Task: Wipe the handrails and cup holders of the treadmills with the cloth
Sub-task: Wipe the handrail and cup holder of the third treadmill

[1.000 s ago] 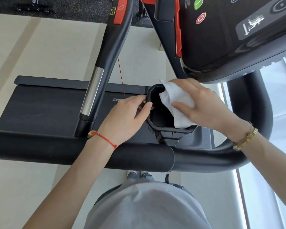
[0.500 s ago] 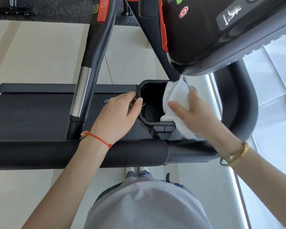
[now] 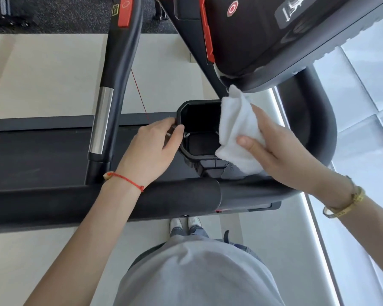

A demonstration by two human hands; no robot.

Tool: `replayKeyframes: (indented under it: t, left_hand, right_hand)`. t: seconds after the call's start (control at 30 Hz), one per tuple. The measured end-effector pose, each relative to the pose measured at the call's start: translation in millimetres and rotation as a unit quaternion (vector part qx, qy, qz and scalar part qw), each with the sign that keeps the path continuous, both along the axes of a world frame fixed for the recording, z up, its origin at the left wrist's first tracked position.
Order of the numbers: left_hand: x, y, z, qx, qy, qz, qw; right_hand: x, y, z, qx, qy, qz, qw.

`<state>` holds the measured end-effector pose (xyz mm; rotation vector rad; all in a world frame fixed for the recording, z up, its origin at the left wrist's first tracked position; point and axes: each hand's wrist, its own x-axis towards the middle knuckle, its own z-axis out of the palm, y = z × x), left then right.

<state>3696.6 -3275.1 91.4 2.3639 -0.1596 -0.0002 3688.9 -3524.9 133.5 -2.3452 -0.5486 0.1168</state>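
The left hand (image 3: pixel 152 149) is curled around the left wall of the black octagonal plastic cup holder (image 3: pixel 187 154), bracing it. The right hand (image 3: pixel 281 151) pinches the white folded terry cloth (image 3: pixel 238 127), draped over the holder's right rim. To do this well, I'd press the cloth down inside, sweep around every wall and the floor, then move on to the padded black handrail (image 3: pixel 175 195).
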Motion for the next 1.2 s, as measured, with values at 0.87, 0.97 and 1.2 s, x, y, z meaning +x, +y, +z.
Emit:
replayKeyframes:
  t: [0.87,0.97,1.2]
  left_hand:
    - [1,6,2,-0.005,0.006,0.026,1.0]
    - [1,6,2,-0.005,0.01,0.022,1.0]
    - [-3,6,5,-0.039,-0.002,0.039,0.998]
  right_hand:
    - [16,2,9,-0.279,-0.178,0.268,0.905]
    - [16,6,6,-0.306,-0.175,0.258,0.9]
    - [-5,55,2,-0.348,-0.11,0.139,0.92]
